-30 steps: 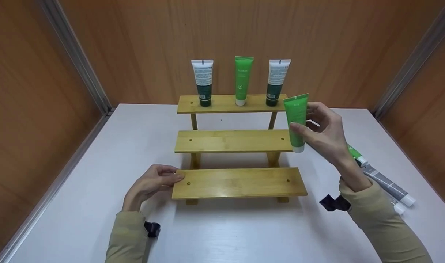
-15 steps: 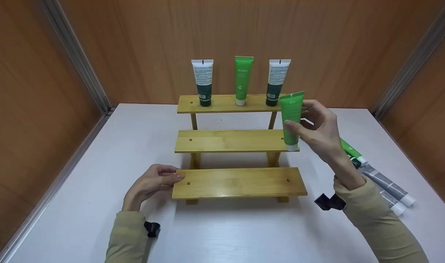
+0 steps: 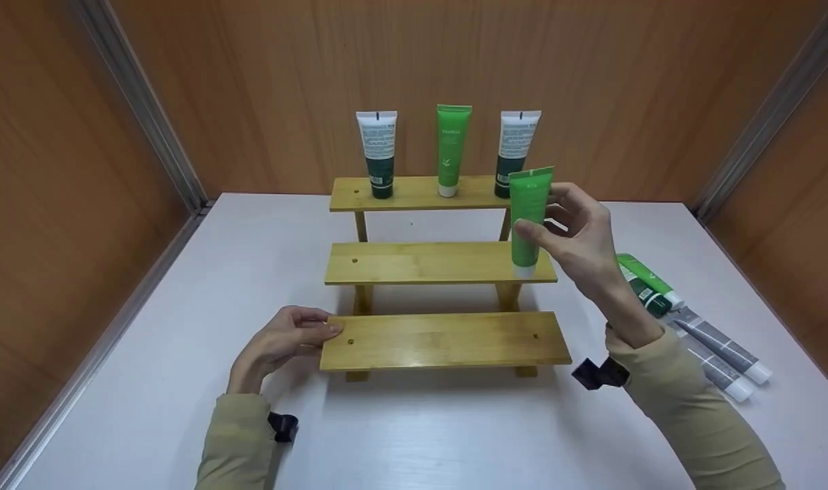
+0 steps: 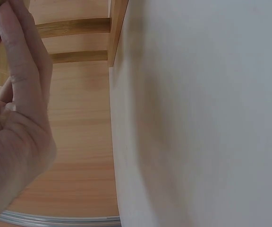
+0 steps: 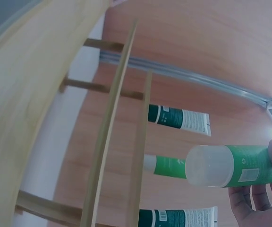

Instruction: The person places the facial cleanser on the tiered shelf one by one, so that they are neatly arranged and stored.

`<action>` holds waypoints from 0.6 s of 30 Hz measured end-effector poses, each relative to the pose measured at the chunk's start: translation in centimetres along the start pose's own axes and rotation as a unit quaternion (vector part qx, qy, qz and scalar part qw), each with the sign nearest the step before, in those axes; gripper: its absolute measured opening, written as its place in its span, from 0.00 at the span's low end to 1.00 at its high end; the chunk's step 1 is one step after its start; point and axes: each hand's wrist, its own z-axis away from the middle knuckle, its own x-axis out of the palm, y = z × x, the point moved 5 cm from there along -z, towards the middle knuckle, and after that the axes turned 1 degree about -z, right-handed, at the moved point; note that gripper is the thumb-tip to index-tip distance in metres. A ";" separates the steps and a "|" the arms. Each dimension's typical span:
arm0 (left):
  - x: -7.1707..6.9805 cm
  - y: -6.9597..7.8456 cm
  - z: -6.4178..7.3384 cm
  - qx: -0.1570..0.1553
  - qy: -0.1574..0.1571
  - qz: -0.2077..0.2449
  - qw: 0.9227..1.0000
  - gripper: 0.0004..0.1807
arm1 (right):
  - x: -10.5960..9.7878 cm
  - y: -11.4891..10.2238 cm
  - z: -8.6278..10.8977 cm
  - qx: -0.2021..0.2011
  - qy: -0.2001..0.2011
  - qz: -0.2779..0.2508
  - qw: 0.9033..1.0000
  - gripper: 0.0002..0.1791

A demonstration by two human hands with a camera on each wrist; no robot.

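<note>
Now the right hand holds a capped tube.

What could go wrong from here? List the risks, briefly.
The green tube in the right hand might tip if released before its cap sits flat on the middle shelf. The left hand pinches the bottom shelf's left end; a jerk there could rock the wooden stand and topple the three tubes standing on the top shelf.

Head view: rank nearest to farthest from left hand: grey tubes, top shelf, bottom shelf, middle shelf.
1. Bottom shelf, touching left hand
2. Middle shelf, behind it
3. Top shelf, rear
4. Grey tubes, far right
</note>
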 end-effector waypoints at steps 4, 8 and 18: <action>0.0 0.0 0.0 -0.003 0.004 0.000 1.000 0.30 | 0.6 0.0 -0.1 0.011 -0.010 0.001 1.000 0.24; 0.0 0.0 0.0 -0.001 -0.001 0.001 1.000 0.30 | 1.2 0.0 -0.2 0.019 -0.014 -0.001 1.000 0.24; 0.1 0.0 0.0 0.003 -0.005 -0.002 1.000 0.26 | 2.5 0.3 -0.4 0.027 -0.020 -0.018 0.999 0.24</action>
